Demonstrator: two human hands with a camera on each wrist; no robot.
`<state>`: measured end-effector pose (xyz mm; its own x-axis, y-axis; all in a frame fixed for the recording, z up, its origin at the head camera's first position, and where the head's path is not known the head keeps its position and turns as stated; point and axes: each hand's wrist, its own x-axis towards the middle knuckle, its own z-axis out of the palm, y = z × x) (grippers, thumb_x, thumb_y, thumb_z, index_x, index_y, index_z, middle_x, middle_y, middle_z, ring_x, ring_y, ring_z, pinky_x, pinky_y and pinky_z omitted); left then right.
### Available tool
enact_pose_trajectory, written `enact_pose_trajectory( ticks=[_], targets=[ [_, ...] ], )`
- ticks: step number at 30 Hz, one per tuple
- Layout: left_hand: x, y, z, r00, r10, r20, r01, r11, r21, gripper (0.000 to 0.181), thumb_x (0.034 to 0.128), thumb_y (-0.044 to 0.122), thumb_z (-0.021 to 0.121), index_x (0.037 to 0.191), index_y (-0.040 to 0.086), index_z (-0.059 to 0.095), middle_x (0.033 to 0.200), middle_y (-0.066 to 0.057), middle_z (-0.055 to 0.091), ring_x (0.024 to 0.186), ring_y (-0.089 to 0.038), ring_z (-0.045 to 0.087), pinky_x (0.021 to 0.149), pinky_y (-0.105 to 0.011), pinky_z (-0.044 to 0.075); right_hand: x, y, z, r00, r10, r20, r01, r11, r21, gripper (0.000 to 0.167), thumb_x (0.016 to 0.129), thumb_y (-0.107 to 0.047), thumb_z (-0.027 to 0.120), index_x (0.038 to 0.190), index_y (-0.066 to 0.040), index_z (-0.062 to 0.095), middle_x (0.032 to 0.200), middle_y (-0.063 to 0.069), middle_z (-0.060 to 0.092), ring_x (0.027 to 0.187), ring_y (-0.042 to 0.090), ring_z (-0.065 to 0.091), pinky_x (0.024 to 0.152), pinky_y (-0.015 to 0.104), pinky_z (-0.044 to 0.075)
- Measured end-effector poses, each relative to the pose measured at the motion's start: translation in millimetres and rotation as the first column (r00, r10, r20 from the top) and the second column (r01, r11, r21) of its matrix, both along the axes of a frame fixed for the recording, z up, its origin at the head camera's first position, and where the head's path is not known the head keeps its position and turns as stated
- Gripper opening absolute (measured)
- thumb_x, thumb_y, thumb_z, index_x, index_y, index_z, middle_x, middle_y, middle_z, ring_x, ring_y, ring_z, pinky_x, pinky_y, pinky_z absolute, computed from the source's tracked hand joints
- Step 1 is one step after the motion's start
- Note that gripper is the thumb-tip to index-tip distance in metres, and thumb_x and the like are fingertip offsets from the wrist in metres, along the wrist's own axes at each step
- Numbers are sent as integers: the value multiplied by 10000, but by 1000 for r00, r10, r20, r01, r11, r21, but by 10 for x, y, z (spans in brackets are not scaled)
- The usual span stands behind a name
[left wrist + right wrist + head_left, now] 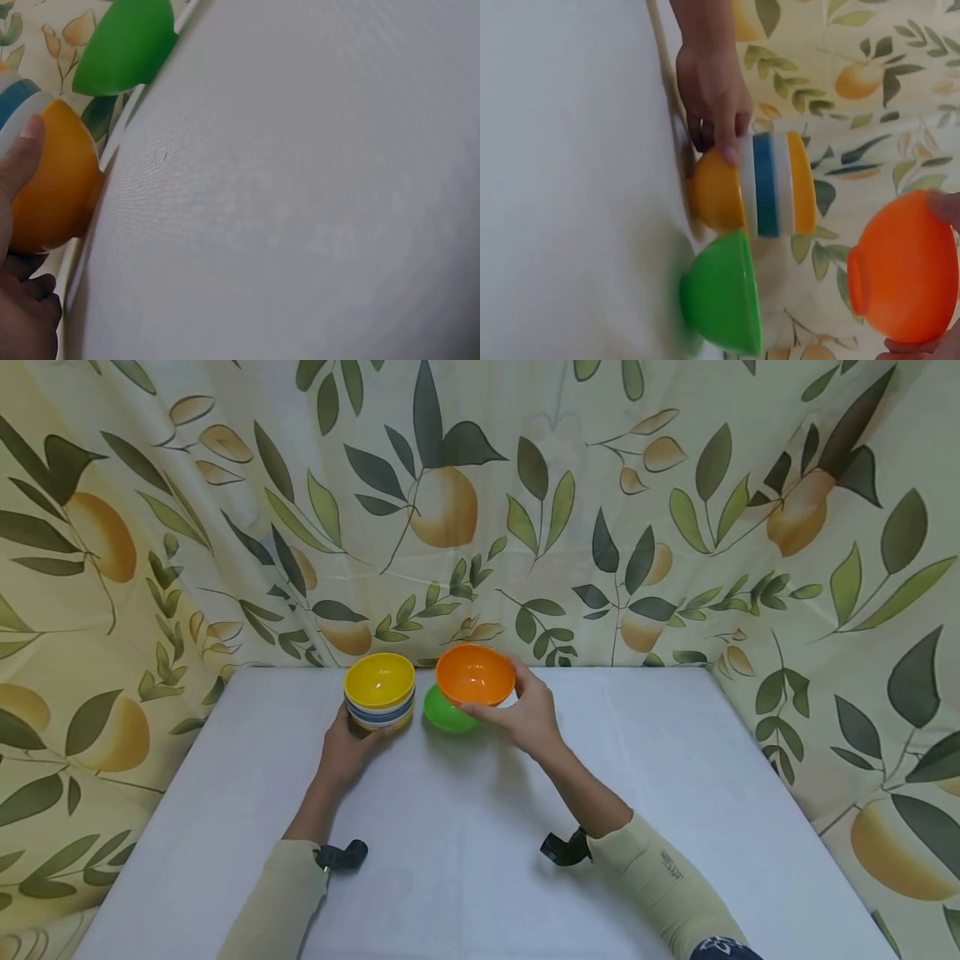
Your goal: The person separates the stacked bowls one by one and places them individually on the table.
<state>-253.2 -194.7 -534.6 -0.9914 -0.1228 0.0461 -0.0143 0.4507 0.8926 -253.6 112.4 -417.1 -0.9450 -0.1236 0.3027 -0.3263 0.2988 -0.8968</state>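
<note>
Slippage looks like the chief risk for the orange bowl [476,675], which hangs above and a little right of the green bowl [447,718], apart from it, with the thumb and fingers of the right hand [531,714] clamped at its rim and side. Nothing supports its foot, so a loosened pinch could let it tip and drop, perhaps striking the green bowl and knocking it askew on the tabletop [465,827]. A low sideways sweep could do likewise, since from the head the orange bowl covers part of the green bowl and the person may misjudge the gap. Just left of the green bowl, the left hand [351,753] is clamped low on the bowl stack [380,696], gripping the yellow bottom bowl [718,191], which appears to stand on the tabletop. That grip steadies only the base: the white bowls [748,180], the blue bowl [765,184] and the yellow top bowl [802,184] go unheld, so a jerk or a tilt of the wrist could make them lean. With so little room there, a lean toward the green bowl could end in a bump; how firmly the bowls nest cannot be told.
</note>
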Motion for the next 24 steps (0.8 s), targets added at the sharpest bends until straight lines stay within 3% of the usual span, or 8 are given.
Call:
enact_pose_trajectory(
  ticks=[9,24],
  targets=[
    [6,4,22,1000,-4,19,4,1000,-1,1102,884,446,857,1686,123,173,1681,-144,330,1559,-331,266,1273,-553,202,61,319,-49,996,-80,33,80,997,-1,972,787,-267,959,1569,0,447,1485,121,577,1424,286,469,1211,511,366],
    [0,-2,2,1000,1,28,-2,1000,25,1112,879,432,867,1692,147,164,1686,-132,328,1559,-328,268,1271,-562,201,29,739,-202,974,-220,52,221,975,-28,801,816,-194,939,1485,-16,535,1442,114,597,1352,281,514,1197,486,396]
  ],
)
